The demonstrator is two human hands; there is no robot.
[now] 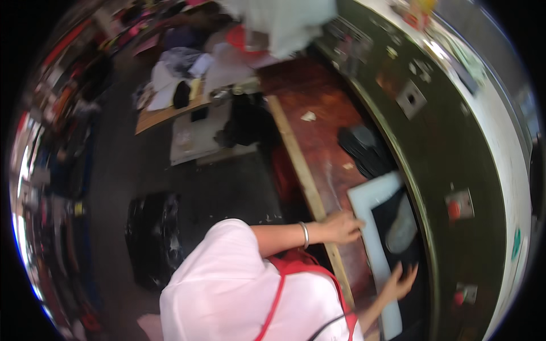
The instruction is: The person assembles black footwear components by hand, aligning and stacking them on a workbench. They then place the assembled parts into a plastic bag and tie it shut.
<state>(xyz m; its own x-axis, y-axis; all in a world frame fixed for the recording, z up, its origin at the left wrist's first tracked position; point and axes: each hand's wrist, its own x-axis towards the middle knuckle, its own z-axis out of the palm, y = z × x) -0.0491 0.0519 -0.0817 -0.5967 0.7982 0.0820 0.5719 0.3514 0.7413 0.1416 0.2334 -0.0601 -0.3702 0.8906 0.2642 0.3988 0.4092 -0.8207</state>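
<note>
A white frame [372,233] with a black inside lies at the right end of the red-brown bench. Within it rests a grey, elongated shape with rounded ends [402,227], like a shoe sole. My left hand [343,227], with a metal bangle at the wrist, is at the frame's left edge. Its fingers are loosely bent and a little apart, with nothing visible in them; blur hides whether they touch the frame. My right hand [401,282] hovers over the frame's near part, below the grey shape, open with fingers spread and holding nothing I can see.
Black flat pieces [367,153] lie stacked beyond the frame on the bench [310,108], which has a pale wooden edge. A dark green machine panel [449,153] with red buttons borders the right. A black plastic bag [153,238] stands left; a cluttered table [170,113] is farther off.
</note>
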